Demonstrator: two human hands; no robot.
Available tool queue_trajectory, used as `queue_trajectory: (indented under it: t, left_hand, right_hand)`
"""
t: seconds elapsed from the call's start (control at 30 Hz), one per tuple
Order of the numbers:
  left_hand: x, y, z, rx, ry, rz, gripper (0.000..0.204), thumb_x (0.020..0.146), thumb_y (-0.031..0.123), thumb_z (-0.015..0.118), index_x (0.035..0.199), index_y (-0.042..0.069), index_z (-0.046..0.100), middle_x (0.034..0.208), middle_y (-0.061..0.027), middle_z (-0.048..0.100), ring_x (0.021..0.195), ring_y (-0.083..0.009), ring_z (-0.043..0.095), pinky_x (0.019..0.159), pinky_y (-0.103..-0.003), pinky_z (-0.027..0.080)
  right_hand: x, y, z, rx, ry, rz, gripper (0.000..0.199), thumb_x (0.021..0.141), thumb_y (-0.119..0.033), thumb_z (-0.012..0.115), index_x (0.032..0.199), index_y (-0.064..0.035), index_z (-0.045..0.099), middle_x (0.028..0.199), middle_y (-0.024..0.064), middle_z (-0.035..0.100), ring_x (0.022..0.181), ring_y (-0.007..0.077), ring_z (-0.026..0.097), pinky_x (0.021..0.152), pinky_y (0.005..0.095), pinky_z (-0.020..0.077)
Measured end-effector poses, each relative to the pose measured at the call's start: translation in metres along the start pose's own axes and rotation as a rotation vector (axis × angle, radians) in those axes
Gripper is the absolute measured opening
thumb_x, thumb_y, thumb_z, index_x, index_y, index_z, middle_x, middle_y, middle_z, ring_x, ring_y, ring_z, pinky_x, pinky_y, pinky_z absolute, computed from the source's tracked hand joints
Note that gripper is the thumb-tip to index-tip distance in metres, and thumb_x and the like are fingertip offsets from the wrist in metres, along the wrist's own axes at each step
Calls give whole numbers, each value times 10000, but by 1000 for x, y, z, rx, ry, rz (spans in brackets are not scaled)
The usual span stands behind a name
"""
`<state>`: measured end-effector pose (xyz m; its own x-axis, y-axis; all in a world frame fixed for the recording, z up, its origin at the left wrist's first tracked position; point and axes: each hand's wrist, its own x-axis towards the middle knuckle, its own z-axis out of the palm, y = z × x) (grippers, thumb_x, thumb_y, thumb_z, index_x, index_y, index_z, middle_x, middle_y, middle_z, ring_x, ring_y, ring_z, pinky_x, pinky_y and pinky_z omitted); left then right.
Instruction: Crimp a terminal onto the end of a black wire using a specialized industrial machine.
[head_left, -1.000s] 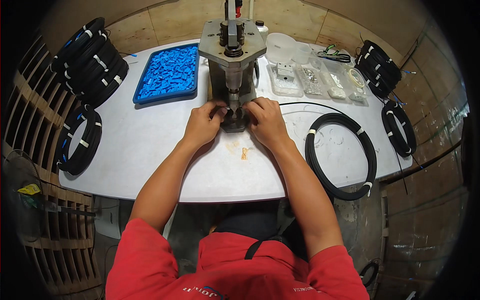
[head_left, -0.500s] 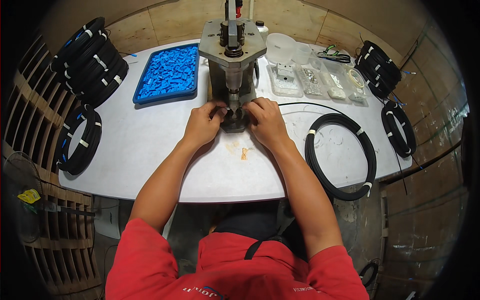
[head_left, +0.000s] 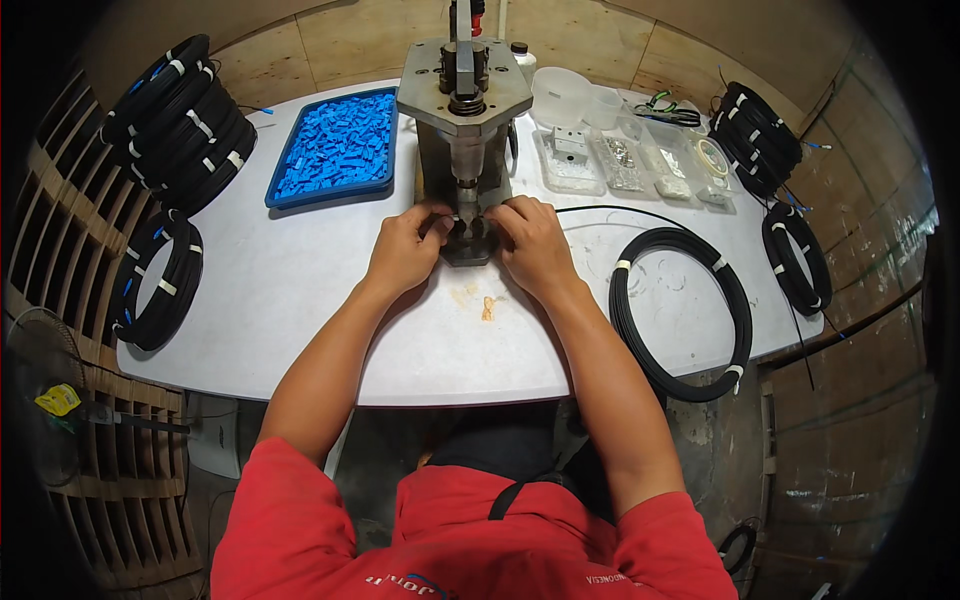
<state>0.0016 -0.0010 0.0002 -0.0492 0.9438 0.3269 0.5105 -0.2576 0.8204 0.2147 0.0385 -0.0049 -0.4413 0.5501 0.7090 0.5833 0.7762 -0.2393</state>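
A metal bench press (head_left: 465,90) stands at the far middle of the table, its plunger pointing down at a small base block (head_left: 468,250). My left hand (head_left: 405,245) is at the left of that block, thumb and fingers pinched around something tiny that I cannot make out. At the block's right side, my right hand (head_left: 533,240) is closed on a black cable (head_left: 620,209), whose tip is hidden among the fingers and the press. The cable leads back to a coil (head_left: 738,300) bound with white tape, lying on the right of the table.
Left of the press lies a blue tray (head_left: 330,195) heaped with small blue parts. Clear boxes (head_left: 570,175) of small parts stand to the right. Cable coils are stacked at the left (head_left: 185,130) and right (head_left: 755,140). A tan scrap (head_left: 488,308) lies in front of the press.
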Motion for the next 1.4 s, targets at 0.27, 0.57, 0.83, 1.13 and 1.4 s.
queue_trajectory:
  t: [0.27, 0.57, 0.83, 1.13, 1.4]
  left_hand:
    - [1, 0, -1, 12, -14, -8, 198, 967, 96, 642, 1111, -20, 712, 860, -108, 759, 764, -155, 717, 731, -301, 555]
    - [1, 0, -1, 7, -16, -9, 194, 967, 84, 627, 1106, -24, 708, 885, -115, 763, 771, -159, 720, 737, -300, 556]
    - [1, -1, -1, 14, -24, -12, 198, 966, 83, 626, 1110, -25, 707, 897, -120, 767, 769, -163, 726, 735, -304, 558]
    - [1, 1, -2, 18, -16, 4, 208, 965, 116, 650, 1107, -22, 715, 857, -134, 762, 753, -168, 725, 721, -310, 556]
    - [1, 3, -1, 34, -21, 5, 203, 964, 111, 648, 1103, -22, 712, 856, -133, 760, 756, -170, 727, 723, -307, 554]
  right_hand:
    - [1, -2, -2, 14, 8, 3, 329, 726, 49, 701, 1028, -81, 694, 971, 82, 655, 962, 296, 630, 865, 400, 469]
    - [1, -2, -1, 16, 21, -6, 326, 720, 55, 693, 1016, -81, 688, 970, 81, 648, 948, 296, 626, 857, 401, 470]
    - [2, -3, -1, 15, 11, 9, 313, 730, 52, 689, 1013, -82, 676, 950, 89, 635, 931, 307, 620, 850, 405, 474]
    - [2, -3, -2, 18, 1, 16, 281, 749, 42, 690, 1002, -78, 670, 943, 93, 637, 929, 311, 622, 848, 405, 475]
    - [2, -3, -4, 15, -2, 23, 281, 752, 41, 690, 1007, -77, 673, 947, 94, 641, 930, 309, 623, 846, 406, 475]
